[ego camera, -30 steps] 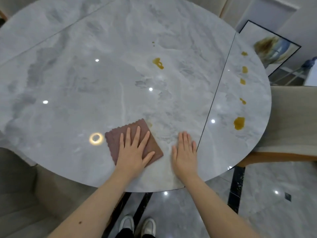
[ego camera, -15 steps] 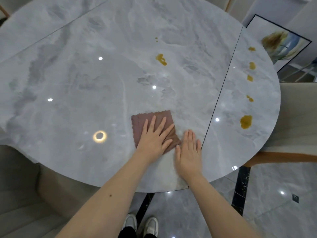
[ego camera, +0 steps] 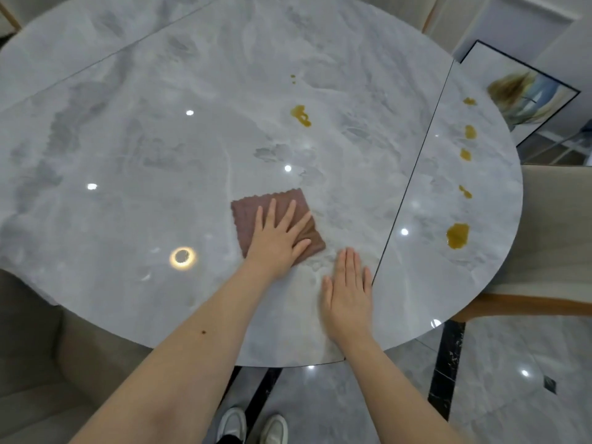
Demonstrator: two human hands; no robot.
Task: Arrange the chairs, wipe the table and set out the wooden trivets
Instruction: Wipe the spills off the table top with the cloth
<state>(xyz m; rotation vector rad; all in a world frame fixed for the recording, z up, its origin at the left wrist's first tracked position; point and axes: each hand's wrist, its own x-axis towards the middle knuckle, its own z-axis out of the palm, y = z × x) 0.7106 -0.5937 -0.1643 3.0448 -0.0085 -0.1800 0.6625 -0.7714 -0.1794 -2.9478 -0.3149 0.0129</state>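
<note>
grey marble table (ego camera: pixel 160 155) carries amber spills (ego camera: pixel 457 236) beyond the brown cloth (ego camera: pixel 256 206), pressed flat under the left hand (ego camera: pixel 277 240) with fingers spread, right hand (ego camera: pixel 347 298) flat beside it, fingers together.

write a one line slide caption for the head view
Left hand presses a brown cloth on the grey marble table; right hand rests flat; amber spills remain.
</note>
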